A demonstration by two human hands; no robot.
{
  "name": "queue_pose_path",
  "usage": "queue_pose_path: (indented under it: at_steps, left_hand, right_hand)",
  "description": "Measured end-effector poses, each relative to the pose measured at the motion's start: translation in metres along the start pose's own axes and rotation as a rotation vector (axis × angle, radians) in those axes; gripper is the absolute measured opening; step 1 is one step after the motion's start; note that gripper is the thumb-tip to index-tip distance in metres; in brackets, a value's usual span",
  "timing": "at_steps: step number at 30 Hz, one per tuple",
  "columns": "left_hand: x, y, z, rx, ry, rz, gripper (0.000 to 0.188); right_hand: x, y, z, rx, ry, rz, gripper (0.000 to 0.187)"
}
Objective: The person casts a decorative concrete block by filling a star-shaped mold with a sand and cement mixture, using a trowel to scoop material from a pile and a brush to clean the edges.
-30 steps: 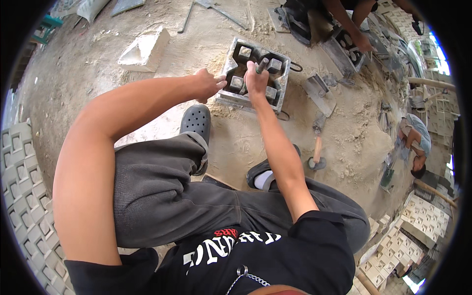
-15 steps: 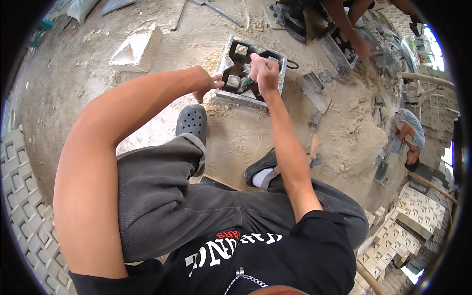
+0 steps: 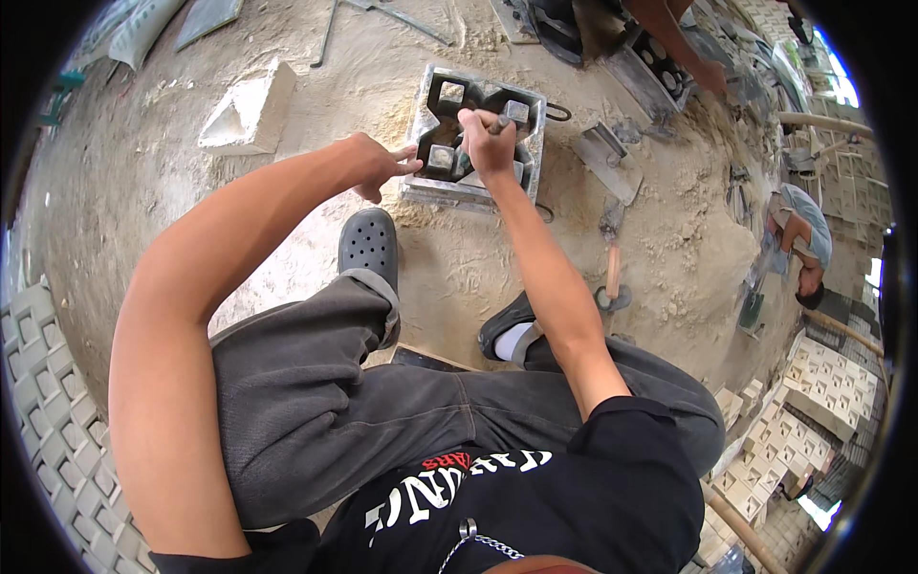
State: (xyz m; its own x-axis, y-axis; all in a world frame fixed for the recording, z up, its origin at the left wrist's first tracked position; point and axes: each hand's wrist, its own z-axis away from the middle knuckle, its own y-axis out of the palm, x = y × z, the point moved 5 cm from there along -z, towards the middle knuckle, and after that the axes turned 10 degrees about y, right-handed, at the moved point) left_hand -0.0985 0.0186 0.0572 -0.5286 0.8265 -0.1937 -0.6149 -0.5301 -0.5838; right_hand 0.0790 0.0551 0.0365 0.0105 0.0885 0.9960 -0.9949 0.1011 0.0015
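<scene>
A square metal block mould (image 3: 459,195) with several raised square posts inside lies on the dusty ground ahead of me. My right hand (image 3: 488,150) is over its middle, closed around a brush-like tool (image 3: 499,123). The tool's dark handle end sticks up out of the fist, and a greenish lower part points down into the mould; its tip is mostly hidden. At the mould's left edge is my left hand (image 3: 381,168), fingers stretched out and apart, the fingertips at the rim. It holds nothing.
A pale cast block (image 3: 251,110) sits to the left. Right of the mould lie a flat metal plate with a handle (image 3: 609,165) and a wooden-handled trowel (image 3: 613,263). Co-workers are at the far right, one beside another mould (image 3: 650,81). Stacked patterned blocks (image 3: 832,383) stand right.
The view has shifted slightly, so the mould appears further left. My right hand has turned, and the tool's handle end now shows above the fist. My left hand stays at the rim.
</scene>
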Motion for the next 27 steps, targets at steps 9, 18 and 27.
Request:
queue_pose_path:
  at_steps: [9, 18, 27]
  left_hand:
    - [-0.003, 0.0, 0.001, -0.019, -0.009, 0.015, 0.098]
    - [0.002, 0.004, 0.001, -0.047, -0.036, 0.018, 0.092]
    - [0.002, 0.014, 0.005, -0.029, -0.049, 0.044, 0.089]
  right_hand:
    - [0.006, 0.009, 0.015, 0.053, -0.148, 0.17, 0.038]
    - [0.017, 0.001, 0.011, 0.055, -0.208, 0.133, 0.038]
    - [0.038, 0.01, 0.02, 0.15, -0.059, 0.032, 0.039]
